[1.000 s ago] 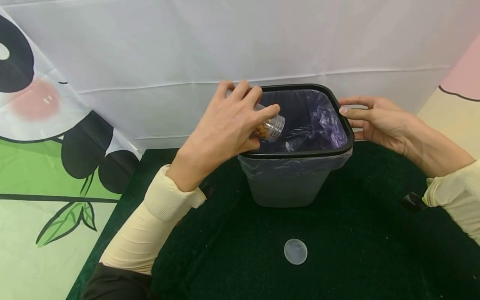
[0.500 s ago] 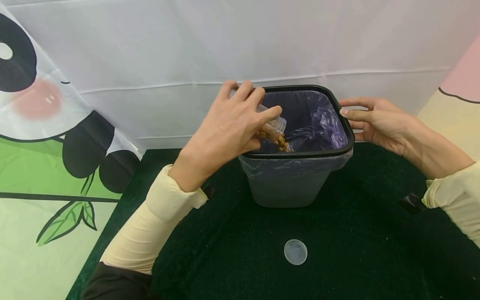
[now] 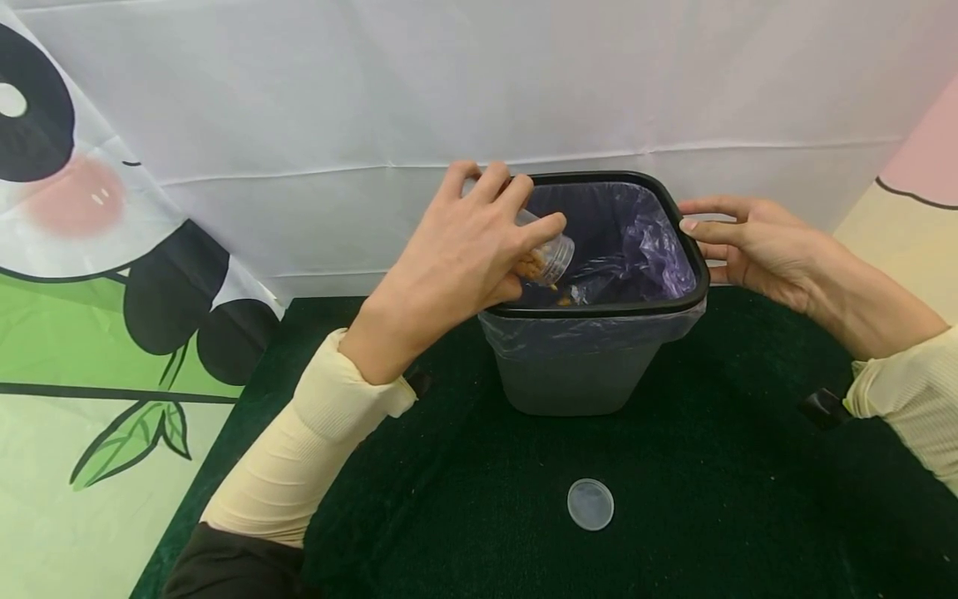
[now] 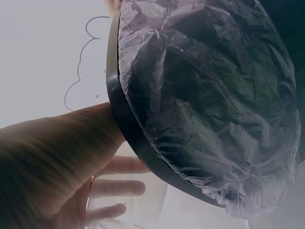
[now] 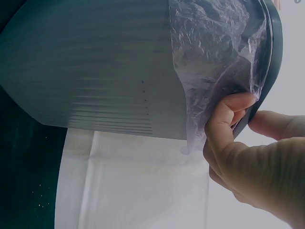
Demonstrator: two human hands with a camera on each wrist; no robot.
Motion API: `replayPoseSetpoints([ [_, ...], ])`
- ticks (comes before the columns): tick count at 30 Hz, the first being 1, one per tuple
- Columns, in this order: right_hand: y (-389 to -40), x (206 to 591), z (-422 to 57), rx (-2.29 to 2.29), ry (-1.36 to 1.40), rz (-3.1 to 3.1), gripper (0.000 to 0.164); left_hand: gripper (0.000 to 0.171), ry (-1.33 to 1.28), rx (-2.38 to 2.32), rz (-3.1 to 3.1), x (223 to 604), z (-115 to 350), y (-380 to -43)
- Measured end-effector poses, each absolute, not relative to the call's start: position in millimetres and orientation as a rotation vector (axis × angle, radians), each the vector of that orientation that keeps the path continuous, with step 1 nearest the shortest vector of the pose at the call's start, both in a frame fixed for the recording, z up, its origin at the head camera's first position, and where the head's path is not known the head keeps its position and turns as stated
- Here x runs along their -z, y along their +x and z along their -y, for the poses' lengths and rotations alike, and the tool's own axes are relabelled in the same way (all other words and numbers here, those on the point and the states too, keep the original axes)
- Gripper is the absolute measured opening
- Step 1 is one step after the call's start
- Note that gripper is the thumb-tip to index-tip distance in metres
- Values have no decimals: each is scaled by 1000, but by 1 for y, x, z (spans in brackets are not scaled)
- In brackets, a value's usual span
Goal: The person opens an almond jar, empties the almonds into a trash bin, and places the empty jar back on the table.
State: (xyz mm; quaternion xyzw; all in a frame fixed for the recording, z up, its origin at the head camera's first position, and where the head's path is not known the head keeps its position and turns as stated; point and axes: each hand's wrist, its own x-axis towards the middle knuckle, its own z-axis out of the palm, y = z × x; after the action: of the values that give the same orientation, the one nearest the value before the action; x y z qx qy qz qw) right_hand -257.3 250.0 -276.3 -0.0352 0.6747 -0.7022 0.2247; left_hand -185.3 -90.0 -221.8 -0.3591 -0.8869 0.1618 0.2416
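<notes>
My left hand point(image 3: 464, 241) grips a clear plastic jar point(image 3: 560, 256) from above and holds it tilted over the left side of a grey trash bin point(image 3: 569, 387). Small brown pieces point(image 3: 530, 266), perhaps nuts, lie inside the jar near its uncapped mouth; a few show just below it. A thin purple trash bag point(image 3: 659, 249) lines the bin and folds over its black rim. My right hand point(image 3: 771, 249) holds the bin's right rim, thumb on top; in the right wrist view its fingers point(image 5: 220, 129) curl against the bag's overhang. The bin's floor is hidden.
A round clear lid point(image 3: 590, 504) lies flat on the dark green cloth point(image 3: 479, 516) in front of the bin. Behind stands a white fabric backdrop point(image 3: 359, 100), with a printed cartoon panel point(image 3: 75, 208) at the left.
Half a second ago a clump of brown pieces was tumbling from the jar; now just a few show below its mouth. My left hand and the jar have shifted slightly right. My right hand stays put.
</notes>
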Motion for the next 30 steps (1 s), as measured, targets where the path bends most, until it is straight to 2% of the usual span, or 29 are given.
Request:
replayPoseSetpoints([
  [13,-257,276,-252,1937,-102,-1870,54,54,-1003,-412,2390,223,87,-185],
  [19,-257,276,-253,1940,-101,-1868,51,52,-995,-419,2359,222,86,-184],
  [25,-256,276,-253,1943,-101,-1870,50,59,-978,-464,2332,221,85,-183],
  [30,-256,275,-253,1937,-101,-1873,51,54,-978,-471,2291,221,85,-182],
])
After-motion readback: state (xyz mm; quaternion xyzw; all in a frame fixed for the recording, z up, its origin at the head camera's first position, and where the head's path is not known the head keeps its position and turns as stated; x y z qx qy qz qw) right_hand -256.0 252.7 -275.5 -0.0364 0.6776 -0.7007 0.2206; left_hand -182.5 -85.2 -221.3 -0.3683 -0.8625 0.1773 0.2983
